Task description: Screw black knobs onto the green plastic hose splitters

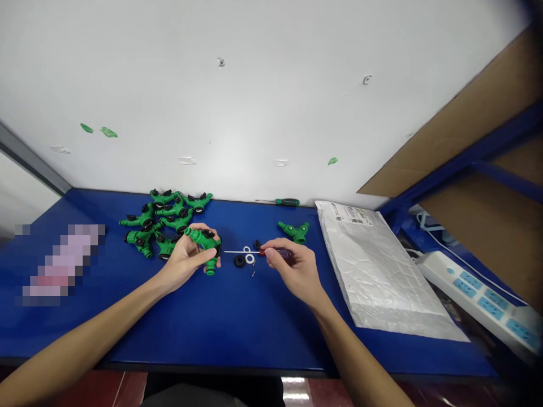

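Note:
My left hand (186,257) is closed around a green Y-shaped hose splitter (206,240) with black parts. In my right hand (294,271) is a screwdriver (244,252), gripped by its dark red handle, its thin shaft pointing left toward the splitter. A small gap shows between the tip and the splitter. Below the shaft lie a black ring (240,261), a white ring (250,259) and small screws (253,274). Another white ring (246,249) lies just above it, and a small black piece (257,244) sits near my right fingertips.
Several more splitters (176,220) are piled at the back left of the blue table (220,328). A green body (293,232) lies right of centre, a green-handled screwdriver (287,202) by the wall. A white padded bag (377,271) and power strip (479,294) are at right.

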The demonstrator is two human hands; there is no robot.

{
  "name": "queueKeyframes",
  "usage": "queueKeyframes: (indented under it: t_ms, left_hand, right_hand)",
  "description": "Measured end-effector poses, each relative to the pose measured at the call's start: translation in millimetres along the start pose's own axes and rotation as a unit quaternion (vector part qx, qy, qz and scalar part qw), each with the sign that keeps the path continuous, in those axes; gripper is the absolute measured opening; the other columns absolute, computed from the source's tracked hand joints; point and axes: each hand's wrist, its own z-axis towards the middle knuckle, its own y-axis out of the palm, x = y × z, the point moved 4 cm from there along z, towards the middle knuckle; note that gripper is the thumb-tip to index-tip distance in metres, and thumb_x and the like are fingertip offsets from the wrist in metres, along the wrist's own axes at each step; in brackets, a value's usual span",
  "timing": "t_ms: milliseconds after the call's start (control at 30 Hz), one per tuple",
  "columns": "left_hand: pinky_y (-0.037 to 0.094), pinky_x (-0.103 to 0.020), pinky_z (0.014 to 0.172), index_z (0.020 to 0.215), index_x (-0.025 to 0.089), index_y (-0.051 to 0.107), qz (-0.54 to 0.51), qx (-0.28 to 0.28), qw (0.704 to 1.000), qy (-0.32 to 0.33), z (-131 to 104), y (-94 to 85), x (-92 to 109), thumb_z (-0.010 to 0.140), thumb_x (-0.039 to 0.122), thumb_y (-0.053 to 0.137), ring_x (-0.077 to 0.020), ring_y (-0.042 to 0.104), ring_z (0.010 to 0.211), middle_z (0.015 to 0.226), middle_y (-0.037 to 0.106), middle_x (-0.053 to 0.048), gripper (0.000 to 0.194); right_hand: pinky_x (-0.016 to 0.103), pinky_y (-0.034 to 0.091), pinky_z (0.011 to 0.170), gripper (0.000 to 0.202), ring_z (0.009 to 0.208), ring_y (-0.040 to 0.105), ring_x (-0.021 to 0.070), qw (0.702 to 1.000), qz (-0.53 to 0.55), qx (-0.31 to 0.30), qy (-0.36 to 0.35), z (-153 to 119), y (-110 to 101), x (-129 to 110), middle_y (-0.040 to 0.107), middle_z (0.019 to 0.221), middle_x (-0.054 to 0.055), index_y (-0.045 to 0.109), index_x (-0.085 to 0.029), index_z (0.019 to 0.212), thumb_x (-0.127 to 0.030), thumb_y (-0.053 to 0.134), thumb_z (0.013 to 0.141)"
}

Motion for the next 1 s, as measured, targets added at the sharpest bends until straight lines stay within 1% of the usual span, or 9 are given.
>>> queueKeyframes:
  t_ms: [133,400,567,633,700,767,833,900,1000]
  left_hand:
    - [0.054,-0.032,0.065,0.104,0.025,0.044,-0.007,-0.026,1.0,0.002,-1,0.3,-5,0.082,0.022,0.073,-0.0129,0.068,0.068,0.102,0.055,0.002,0.037]
    - [0.053,-0.03,0.065,0.106,0.026,0.041,0.023,-0.037,0.999,0.005,-2,0.7,-8,0.083,0.025,0.072,-0.0121,0.066,0.069,0.105,0.052,0.001,0.039]
    - [0.056,-0.029,0.07,0.104,0.025,0.042,0.104,-0.024,0.994,0.031,-3,1.4,-6,0.083,0.025,0.071,-0.0102,0.061,0.076,0.106,0.049,0.0,0.036]
    - [0.055,-0.028,0.07,0.105,0.025,0.042,0.13,-0.029,0.991,0.029,-4,2.6,-6,0.085,0.026,0.069,-0.0091,0.06,0.074,0.107,0.047,0.0,0.034]
    - [0.054,-0.028,0.068,0.106,0.025,0.042,0.14,-0.032,0.989,0.02,-5,3.4,-7,0.086,0.028,0.068,-0.0079,0.06,0.071,0.108,0.046,0.0,0.033]
    - [0.053,-0.028,0.067,0.107,0.026,0.042,0.139,-0.033,0.99,0.001,-5,3.5,-10,0.086,0.028,0.068,-0.0077,0.06,0.07,0.108,0.046,0.0,0.034]
    - [0.052,-0.028,0.064,0.107,0.026,0.042,0.128,-0.023,0.991,-0.019,-6,2.3,-14,0.085,0.03,0.069,-0.0085,0.061,0.07,0.107,0.046,0.001,0.035]
    - [0.051,-0.028,0.063,0.107,0.027,0.042,0.106,-0.006,0.994,-0.025,-5,0.1,-16,0.084,0.03,0.071,-0.0098,0.062,0.07,0.105,0.047,0.001,0.037]
    - [0.051,-0.029,0.064,0.108,0.028,0.042,0.089,0.008,0.996,-0.009,-4,-2.8,-15,0.083,0.03,0.072,-0.0108,0.063,0.072,0.105,0.047,0.002,0.039]
  right_hand:
    - [0.024,0.042,0.049,0.021,0.051,0.052,0.0116,1.0,0.0,-0.003,-0.009,0,0,-3,0.063,0.062,0.001,0.071,-0.017,0.081,-0.034,0.062,0.089]
    - [0.024,0.036,0.047,0.025,0.049,0.048,0.0107,0.998,-0.053,-0.023,-0.028,-1,1,-8,0.059,0.059,0.0,0.069,-0.016,0.079,-0.035,0.058,0.091]
    - [0.025,0.023,0.043,0.047,0.041,0.03,0.0077,0.98,-0.183,-0.073,0.004,-1,0,-5,0.036,0.045,-0.005,0.057,-0.016,0.058,-0.04,0.048,0.097]
    - [0.025,0.024,0.045,0.043,0.043,0.032,0.0082,0.972,-0.211,-0.104,-0.004,0,-1,-5,0.04,0.047,-0.005,0.058,-0.016,0.062,-0.039,0.05,0.097]
    - [0.023,0.03,0.048,0.029,0.048,0.042,0.0097,0.97,-0.206,-0.126,-0.027,0,0,-6,0.053,0.057,-0.002,0.062,-0.016,0.076,-0.035,0.053,0.096]
    - [0.022,0.037,0.052,0.017,0.056,0.053,0.0118,0.973,-0.181,-0.132,-0.052,0,1,-7,0.063,0.07,0.001,0.061,-0.017,0.088,-0.03,0.053,0.096]
    - [0.022,0.04,0.054,0.012,0.063,0.059,0.0138,0.977,-0.161,-0.126,-0.057,-1,3,-8,0.067,0.078,0.003,0.059,-0.018,0.094,-0.028,0.053,0.095]
    - [0.023,0.039,0.052,0.017,0.058,0.058,0.0138,0.974,-0.184,-0.129,-0.031,-2,5,-8,0.065,0.071,0.002,0.06,-0.018,0.091,-0.031,0.05,0.097]
    - [0.024,0.033,0.049,0.037,0.044,0.045,0.0107,0.955,-0.249,-0.159,0.017,-4,9,-5,0.051,0.051,-0.003,0.059,-0.018,0.071,-0.036,0.044,0.1]
